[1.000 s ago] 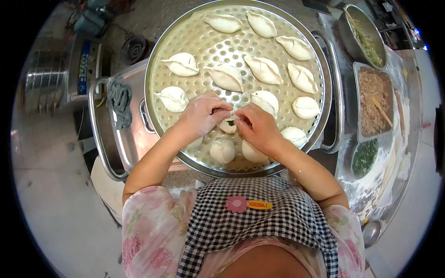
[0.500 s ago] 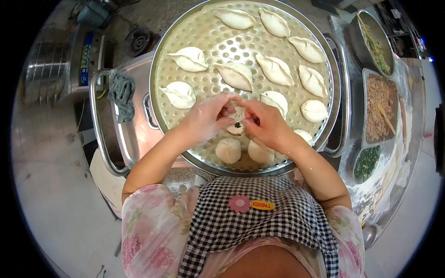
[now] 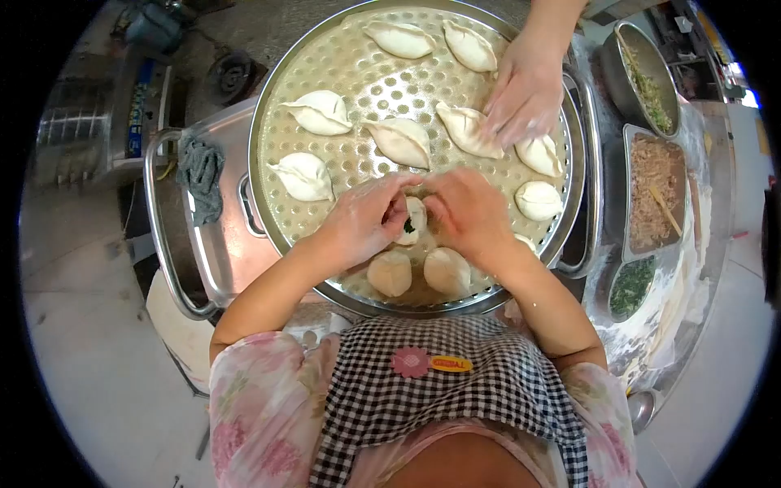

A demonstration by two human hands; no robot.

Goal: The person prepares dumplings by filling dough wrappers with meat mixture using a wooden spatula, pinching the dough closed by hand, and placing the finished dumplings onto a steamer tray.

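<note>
Between my two hands is a partly closed dumpling (image 3: 415, 218), its white dough parted over dark green filling. My left hand (image 3: 366, 218) pinches its left side, fingers curled in. On the other side my right hand (image 3: 472, 213) grips the dough edge with thumb and fingers together. Both hands are low over a large round perforated steamer tray (image 3: 281, 89). Just below them sit two round, smooth pieces, a left one (image 3: 389, 273) and a right one (image 3: 447, 272). Pleated dumplings, such as a middle one (image 3: 399, 142), lie across the tray.
Another person's hand (image 3: 525, 93) reaches in from the top right, at a dumpling (image 3: 464, 128). At right stand a pan of minced filling (image 3: 651, 183), chopped greens (image 3: 633, 289) and a metal bowl (image 3: 671, 89). A grey cloth (image 3: 201, 179) hangs over the rail at left.
Another person's hand has come in over the tray's upper right, covering where a dumpling lay. My hands still work the same dumpling, which is now turned more edge-on. The view has shifted slightly.
</note>
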